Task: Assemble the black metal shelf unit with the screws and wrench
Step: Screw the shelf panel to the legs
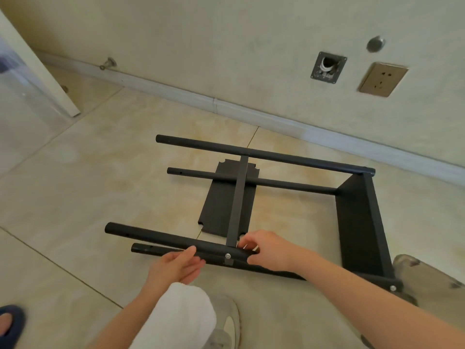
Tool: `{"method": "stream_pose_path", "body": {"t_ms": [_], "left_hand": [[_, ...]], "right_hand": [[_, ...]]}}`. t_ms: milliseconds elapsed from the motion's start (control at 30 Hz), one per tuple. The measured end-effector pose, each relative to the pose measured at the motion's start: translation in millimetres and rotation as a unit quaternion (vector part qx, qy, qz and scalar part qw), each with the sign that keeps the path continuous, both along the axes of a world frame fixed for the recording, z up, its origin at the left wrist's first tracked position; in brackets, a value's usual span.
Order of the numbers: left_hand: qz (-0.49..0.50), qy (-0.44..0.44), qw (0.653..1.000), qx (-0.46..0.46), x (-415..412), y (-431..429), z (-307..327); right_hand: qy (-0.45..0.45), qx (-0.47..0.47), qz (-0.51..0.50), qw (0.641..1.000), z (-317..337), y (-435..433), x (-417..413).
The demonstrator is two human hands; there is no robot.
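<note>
black metal shelf unit [359, 222] lies on its side on the tiled floor [100, 172], near the floor's far edge along the skirting board [251, 109]; four tubes run roughly parallel to the wall, joined at the right end by a fitted shelf panel standing on edge; grey crossbar [237, 197] spans from the far upper tube [276, 154] to the near upper tube [156, 235]; its bracket tab is fixed to the near tube by a silver screw [228, 255]; second screw [393, 288] at the unit's near right corner; loose shelf panel [219, 205] lies flat on the floor inside the frame, under the crossbar.

left hand [176, 267] wide, fingers straight, fingertips touching the near upper tube just left of the screw; right hand [269, 250] narrow, fingers curled over the back of that tube and thumb at its front, just right of the crossbar joint; pale sliver between its fingers, cannot tell what.

wall socket [382, 79] above the unit; a light shoe [226, 321] and a white-trousered knee at the floor's near edge.
</note>
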State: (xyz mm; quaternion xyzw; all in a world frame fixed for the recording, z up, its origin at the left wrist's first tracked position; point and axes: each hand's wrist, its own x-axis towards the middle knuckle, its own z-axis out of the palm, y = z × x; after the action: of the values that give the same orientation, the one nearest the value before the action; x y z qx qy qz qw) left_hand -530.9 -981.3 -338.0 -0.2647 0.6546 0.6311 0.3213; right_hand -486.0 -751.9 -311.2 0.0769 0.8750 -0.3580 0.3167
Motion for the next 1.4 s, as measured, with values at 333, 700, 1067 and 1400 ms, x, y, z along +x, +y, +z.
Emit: {"method": "stream_pose_path", "body": {"t_ms": [333, 700, 1067, 1400], "left_hand": [[0.146, -0.118, 0.970, 0.155, -33, 6, 5], [0.131, -0.026, 0.978, 0.163, -33, 16, 21], [0.105, 0.013, 0.975, 0.197, -38, 20, 48], [0.035, 0.108, 0.972, 0.206, -79, 61, 123]], "right_hand": [[0.054, 0.048, 0.002, 0.997, 2, -5, 11], [0.079, 0.070, 0.012, 0.994, 17, 3, 9], [0.099, 0.094, 0.012, 0.991, 44, 14, 4], [0.151, 0.113, -0.032, 0.981, 103, 43, -12]]}}
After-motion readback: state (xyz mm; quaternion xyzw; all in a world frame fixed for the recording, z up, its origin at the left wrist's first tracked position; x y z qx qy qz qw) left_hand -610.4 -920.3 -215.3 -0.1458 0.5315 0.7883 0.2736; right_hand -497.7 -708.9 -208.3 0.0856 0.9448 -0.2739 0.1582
